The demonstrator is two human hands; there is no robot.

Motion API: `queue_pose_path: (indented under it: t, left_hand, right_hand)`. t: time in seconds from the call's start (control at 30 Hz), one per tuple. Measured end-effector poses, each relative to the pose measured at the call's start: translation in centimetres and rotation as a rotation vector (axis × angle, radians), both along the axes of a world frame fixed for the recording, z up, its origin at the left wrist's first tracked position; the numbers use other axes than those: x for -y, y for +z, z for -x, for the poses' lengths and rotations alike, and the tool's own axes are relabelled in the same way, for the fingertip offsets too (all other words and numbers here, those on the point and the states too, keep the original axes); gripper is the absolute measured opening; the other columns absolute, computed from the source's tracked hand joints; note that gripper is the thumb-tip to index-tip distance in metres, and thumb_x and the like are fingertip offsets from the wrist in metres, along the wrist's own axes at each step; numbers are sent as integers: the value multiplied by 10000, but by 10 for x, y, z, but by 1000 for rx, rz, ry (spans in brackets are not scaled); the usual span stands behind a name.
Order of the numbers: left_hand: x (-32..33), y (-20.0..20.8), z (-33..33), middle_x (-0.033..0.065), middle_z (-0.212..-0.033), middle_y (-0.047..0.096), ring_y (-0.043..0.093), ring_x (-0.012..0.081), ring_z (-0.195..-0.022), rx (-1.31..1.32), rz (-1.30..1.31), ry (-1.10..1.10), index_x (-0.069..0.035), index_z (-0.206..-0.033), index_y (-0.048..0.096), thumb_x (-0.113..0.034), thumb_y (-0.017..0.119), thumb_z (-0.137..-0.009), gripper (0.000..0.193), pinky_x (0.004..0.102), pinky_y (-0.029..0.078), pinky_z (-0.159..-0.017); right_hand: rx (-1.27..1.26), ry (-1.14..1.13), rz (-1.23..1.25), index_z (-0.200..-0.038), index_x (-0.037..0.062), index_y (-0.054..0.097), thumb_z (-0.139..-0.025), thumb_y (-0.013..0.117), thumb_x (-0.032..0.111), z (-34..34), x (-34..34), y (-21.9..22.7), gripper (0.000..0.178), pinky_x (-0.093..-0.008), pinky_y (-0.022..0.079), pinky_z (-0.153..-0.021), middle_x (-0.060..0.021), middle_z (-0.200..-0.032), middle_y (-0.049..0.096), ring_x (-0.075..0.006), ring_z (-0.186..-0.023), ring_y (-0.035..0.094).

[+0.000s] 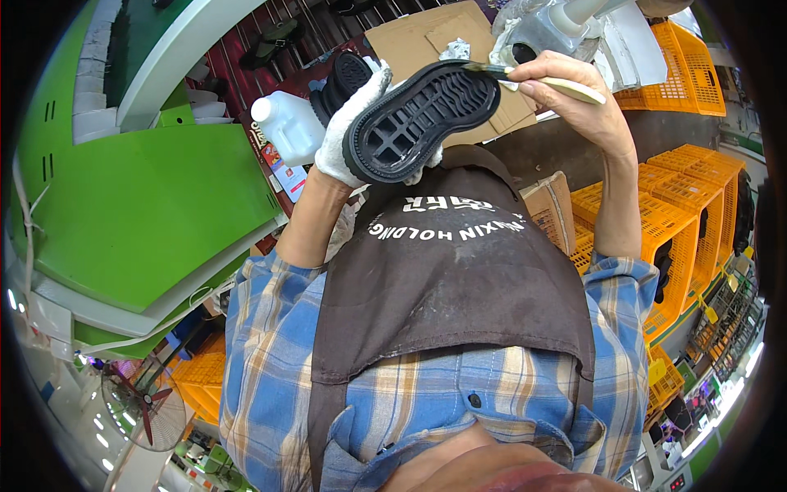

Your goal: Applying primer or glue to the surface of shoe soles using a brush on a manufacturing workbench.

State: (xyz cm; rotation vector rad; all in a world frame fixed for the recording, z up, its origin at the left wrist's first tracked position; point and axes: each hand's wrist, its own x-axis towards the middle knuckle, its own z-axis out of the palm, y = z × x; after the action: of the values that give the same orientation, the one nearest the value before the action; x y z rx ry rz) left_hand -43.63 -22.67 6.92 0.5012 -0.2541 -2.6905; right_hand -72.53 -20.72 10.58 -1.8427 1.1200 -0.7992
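A black shoe sole [426, 116], its ribbed and gridded hollow side facing up, is held by my left hand [344, 131], which wears a white glove. The gloved fingers wrap around the heel end and under the sole. In my bare right hand [566, 90] is a flat brush [566, 85] with a pale handle, pinched between thumb and fingers. Its dark bristles meet the rim at the sole's toe end. More black soles [351, 72] stand just beyond my left hand, partly hidden by it.
A translucent white jug [287, 127] stands left of the soles. Cardboard [402, 41] covers part of the bench, with a clear plastic container [549, 37] at the far right. Orange crates [680, 205] are stacked at right. A green machine [139, 213] fills the left side.
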Motion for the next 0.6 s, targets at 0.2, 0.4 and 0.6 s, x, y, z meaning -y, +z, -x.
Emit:
queue_pose_path:
  t: [0.2, 0.4, 0.6]
  left_hand:
    - [-8, -4, 9, 152, -1021, 630, 662, 246, -804, 90, 135, 159, -34, -1239, 488, -374, 361, -982, 445, 367, 582, -693]
    - [-13, -25, 12, 70, -1372, 396, 458, 131, -1172, 232, 548, 254, -67, -1459, 149, -271, 415, -976, 588, 264, 383, -993]
    - [-18, -29, 14, 126, -1207, 546, 613, 239, -952, 196, 454, 310, -131, -1395, 330, -355, 372, -973, 479, 374, 530, -814]
  right_hand:
    - [-74, -366, -77, -926, 7, 682, -857, 653, 170, -20, -15, -12, 180, -204, 475, -538, -36, -695, 638, -91, -608, 602]
    - [411, -325, -392, -852, 10, 678, -884, 619, 236, -28, -20, -6, 236, -170, 448, -482, -16, -634, 614, -50, -521, 552]
    - [-101, -180, 461, -971, 43, 642, -793, 659, 44, -42, -19, -21, 180, -273, 462, -587, -71, -751, 576, -179, -656, 577]
